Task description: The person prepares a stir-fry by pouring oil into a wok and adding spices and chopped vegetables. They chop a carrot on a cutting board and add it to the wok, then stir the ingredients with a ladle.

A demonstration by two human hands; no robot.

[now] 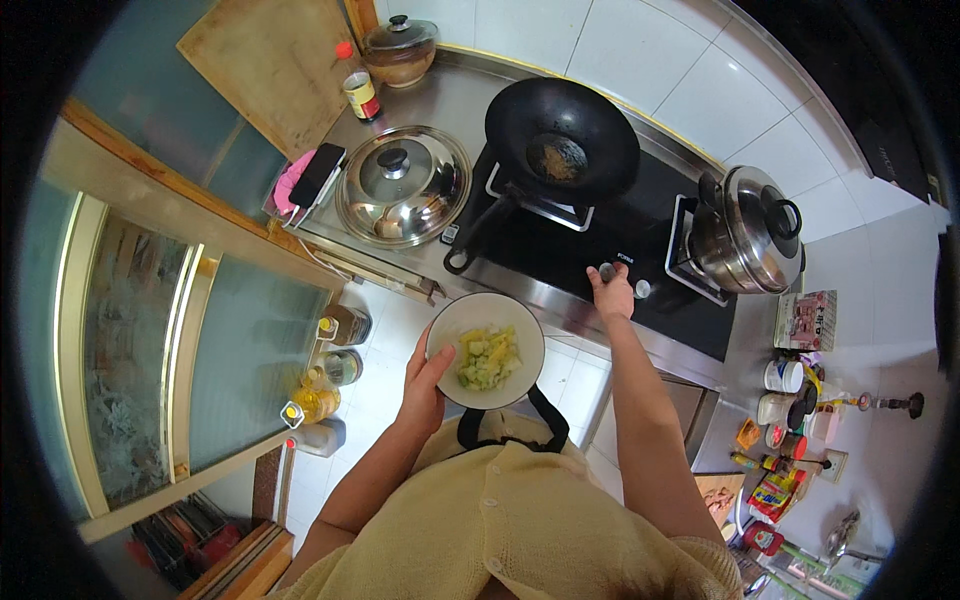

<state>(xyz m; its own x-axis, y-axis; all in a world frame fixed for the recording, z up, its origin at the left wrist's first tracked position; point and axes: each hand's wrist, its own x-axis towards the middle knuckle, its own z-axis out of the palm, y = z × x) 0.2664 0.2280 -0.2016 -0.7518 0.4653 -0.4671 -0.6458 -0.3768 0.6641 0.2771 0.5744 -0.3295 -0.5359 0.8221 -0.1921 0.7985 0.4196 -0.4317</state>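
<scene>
A white bowl (525, 360) with a dark rim rests in my left hand (427, 382), thumb over its edge. Inside it lie chopped pale green and yellow pieces (489, 358), probably vegetables. My right hand (611, 291) reaches to the front of the black gas hob (555, 255), its fingers on the left control knob (607, 271). A second knob (642, 289) sits just right of that hand. Behind, a black wok (562, 120) stands on the left burner, with a little oily brown residue at its bottom and its handle pointing toward me.
On the right burner stands a lidded steel pot (739, 232). Left of the wok lie a steel lid (405, 195), a phone (319, 176) and a sauce bottle (360, 90). Jars (784, 375) line the right counter. Oil jugs (311, 401) stand on the floor at left.
</scene>
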